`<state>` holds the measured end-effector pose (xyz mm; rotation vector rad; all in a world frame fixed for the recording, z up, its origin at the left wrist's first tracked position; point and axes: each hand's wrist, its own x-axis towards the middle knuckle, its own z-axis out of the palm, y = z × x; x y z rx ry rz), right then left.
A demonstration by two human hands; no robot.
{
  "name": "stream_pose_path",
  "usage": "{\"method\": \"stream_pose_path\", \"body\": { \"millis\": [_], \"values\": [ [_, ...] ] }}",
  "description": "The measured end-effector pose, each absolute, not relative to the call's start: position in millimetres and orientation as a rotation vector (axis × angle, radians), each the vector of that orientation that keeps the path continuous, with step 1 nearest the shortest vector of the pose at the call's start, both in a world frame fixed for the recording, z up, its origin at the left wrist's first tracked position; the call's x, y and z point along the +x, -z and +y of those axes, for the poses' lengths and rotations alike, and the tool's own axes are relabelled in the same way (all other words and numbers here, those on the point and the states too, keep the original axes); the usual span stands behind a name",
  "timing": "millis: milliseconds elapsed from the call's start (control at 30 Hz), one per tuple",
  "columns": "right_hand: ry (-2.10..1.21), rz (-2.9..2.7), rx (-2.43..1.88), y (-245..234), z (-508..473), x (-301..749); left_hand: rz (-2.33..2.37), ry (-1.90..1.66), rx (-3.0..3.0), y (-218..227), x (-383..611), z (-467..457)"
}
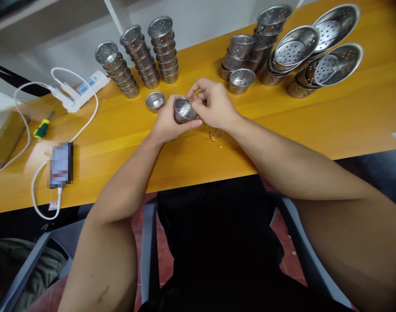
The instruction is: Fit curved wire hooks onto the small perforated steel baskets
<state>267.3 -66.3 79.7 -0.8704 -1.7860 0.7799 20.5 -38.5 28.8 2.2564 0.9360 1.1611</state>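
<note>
The left hand is gripping a perforated metal cup between thumb and fingers, with the cup's open mouth facing up. The cup is sitting near the front edge of the bench, in front of the person. The right hand is bending its fingers into a narrow pinch at the right side of the cup's rim; whether the fingertips are clasping anything cannot be told.

Thin curved wires are lying on the bench just below the right hand. A loose cup is standing just beside the left hand, on its left. Behind it, three stacks of cups are leaning outward. On the right, a single cup is standing in front of a short stack; farther right, large flared cups are resting in tilted stacks.

At the left, a power strip is feeding white cables, one of them running near a phone. A screwdriver is lying above the phone.
</note>
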Motion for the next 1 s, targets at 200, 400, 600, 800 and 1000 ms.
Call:
{"method": "stream_pose_path", "body": {
  "millis": [200,400,600,800,1000],
  "values": [
    [-0.841,-1.772,-0.831,-80,-65,268,0.954,-1.146,2.121,-38,23,-46],
    [-1.203,-1.814,-0.650,-98,-67,282,0.898,-1.106,1.919,-39,19,-42],
    [-1.279,-1.805,-0.609,-100,-65,284,0.846,-1.095,1.990,-29,14,-35],
    [-1.297,-1.792,-0.654,-97,-64,283,0.840,-1.117,2.039,-22,15,-33],
    [-1.286,-1.816,-0.664,-95,-66,280,0.905,-1.090,2.080,-28,13,-37]
  ]
}}
